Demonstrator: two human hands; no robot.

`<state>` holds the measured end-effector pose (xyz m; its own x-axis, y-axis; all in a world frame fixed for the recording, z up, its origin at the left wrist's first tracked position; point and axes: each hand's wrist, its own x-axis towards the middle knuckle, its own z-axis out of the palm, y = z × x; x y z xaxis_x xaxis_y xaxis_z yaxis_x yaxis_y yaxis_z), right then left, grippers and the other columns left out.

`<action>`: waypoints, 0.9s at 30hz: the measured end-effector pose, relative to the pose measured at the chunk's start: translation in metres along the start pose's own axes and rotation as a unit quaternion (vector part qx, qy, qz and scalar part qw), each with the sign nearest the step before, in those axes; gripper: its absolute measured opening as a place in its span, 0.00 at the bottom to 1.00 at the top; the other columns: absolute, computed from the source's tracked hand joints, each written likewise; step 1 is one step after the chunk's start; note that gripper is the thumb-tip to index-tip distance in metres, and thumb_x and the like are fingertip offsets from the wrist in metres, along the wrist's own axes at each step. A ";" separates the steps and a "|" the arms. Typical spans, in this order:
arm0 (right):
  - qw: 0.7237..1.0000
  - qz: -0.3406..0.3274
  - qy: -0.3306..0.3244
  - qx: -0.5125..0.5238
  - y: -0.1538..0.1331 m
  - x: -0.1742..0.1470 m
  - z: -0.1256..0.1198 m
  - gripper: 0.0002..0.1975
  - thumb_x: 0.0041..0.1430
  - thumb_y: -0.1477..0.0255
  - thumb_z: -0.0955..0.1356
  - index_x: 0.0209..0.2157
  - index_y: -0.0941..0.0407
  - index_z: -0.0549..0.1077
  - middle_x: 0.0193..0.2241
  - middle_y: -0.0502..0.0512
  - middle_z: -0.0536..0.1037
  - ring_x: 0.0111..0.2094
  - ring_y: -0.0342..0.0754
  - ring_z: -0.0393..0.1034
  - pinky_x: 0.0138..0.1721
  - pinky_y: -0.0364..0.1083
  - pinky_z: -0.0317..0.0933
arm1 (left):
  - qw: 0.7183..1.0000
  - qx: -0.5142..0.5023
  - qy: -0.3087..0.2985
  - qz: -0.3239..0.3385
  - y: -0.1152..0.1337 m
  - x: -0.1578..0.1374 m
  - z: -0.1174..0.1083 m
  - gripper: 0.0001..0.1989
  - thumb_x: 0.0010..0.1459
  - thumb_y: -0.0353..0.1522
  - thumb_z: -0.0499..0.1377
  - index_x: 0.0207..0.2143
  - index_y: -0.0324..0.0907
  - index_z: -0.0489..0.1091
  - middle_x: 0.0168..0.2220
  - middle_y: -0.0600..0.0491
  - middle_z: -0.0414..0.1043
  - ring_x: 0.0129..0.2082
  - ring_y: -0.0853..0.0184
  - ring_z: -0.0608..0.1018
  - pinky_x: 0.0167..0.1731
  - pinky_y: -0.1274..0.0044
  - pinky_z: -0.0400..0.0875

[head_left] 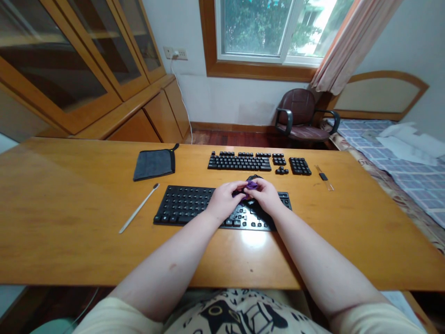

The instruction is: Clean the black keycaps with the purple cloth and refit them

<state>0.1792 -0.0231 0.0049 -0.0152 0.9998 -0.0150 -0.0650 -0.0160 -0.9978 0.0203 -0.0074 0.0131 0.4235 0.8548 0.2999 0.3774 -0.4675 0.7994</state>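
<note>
Both hands meet over a black keyboard [184, 204] whose keycaps are mostly off; a bottom row of caps remains on it. Between the fingertips is a small crumpled purple thing [251, 185], soft-looking, its kind unclear. My left hand [225, 199] pinches it from the left with curled fingers. From the right, my right hand [266, 195] grips the same thing. Behind the hands a dark coiled cable [255, 177] partly shows. The hands and forearms hide part of the keyboard's right half.
Loose black keycaps [239, 162] lie in keyboard order at the desk's back, with a number-pad group [300, 166] beside them. A wire keycap puller [323, 176] lies right. To the left are a grey cloth [155, 164] and a slim white stick with a dark tip [139, 208].
</note>
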 end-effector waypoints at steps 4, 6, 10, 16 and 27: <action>1.000 -0.008 0.027 -0.003 0.000 0.000 0.001 0.10 0.43 0.67 0.71 0.26 0.56 0.69 0.20 0.47 0.73 0.20 0.43 0.68 0.25 0.45 0.67 | 1.000 0.010 -0.004 0.003 0.001 0.000 -0.001 0.17 0.50 0.28 0.60 0.45 0.45 0.69 0.41 0.55 0.74 0.39 0.67 0.75 0.44 0.73 0.69; 0.999 -0.022 0.048 -0.001 -0.001 0.000 0.002 0.08 0.45 0.66 0.70 0.27 0.55 0.70 0.19 0.47 0.72 0.19 0.43 0.67 0.24 0.44 0.67 | 1.000 0.008 0.004 -0.003 0.001 0.000 -0.001 0.17 0.51 0.28 0.59 0.45 0.45 0.69 0.38 0.54 0.74 0.36 0.68 0.75 0.42 0.73 0.70; 0.997 -0.044 0.058 0.005 0.001 0.000 0.001 0.09 0.45 0.67 0.70 0.30 0.55 0.72 0.22 0.48 0.74 0.21 0.43 0.68 0.26 0.45 0.68 | 1.000 -0.017 0.023 0.010 0.002 0.000 0.001 0.14 0.52 0.27 0.56 0.43 0.44 0.70 0.38 0.53 0.72 0.37 0.69 0.74 0.43 0.73 0.70; 0.996 -0.067 0.053 -0.033 0.002 -0.002 0.001 0.09 0.46 0.67 0.70 0.31 0.55 0.73 0.24 0.49 0.75 0.23 0.44 0.70 0.27 0.46 0.67 | 0.996 -0.082 0.030 -0.024 0.003 0.001 0.005 0.11 0.48 0.29 0.61 0.37 0.41 0.70 0.39 0.50 0.68 0.38 0.68 0.73 0.40 0.73 0.72; 0.978 -0.088 0.187 0.013 -0.001 0.004 -0.006 0.10 0.51 0.64 0.67 0.31 0.57 0.70 0.23 0.51 0.77 0.21 0.44 0.70 0.24 0.45 0.66 | 0.971 0.087 -0.208 0.078 0.025 -0.007 -0.014 0.10 0.52 0.29 0.56 0.38 0.44 0.72 0.39 0.52 0.71 0.41 0.67 0.72 0.45 0.74 0.66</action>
<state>0.1854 -0.0193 0.0052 0.3644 0.9223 0.1291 -0.0596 0.1615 -0.9851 0.0152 -0.0213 0.0381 0.7696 0.6219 0.1448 0.3994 -0.6458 0.6507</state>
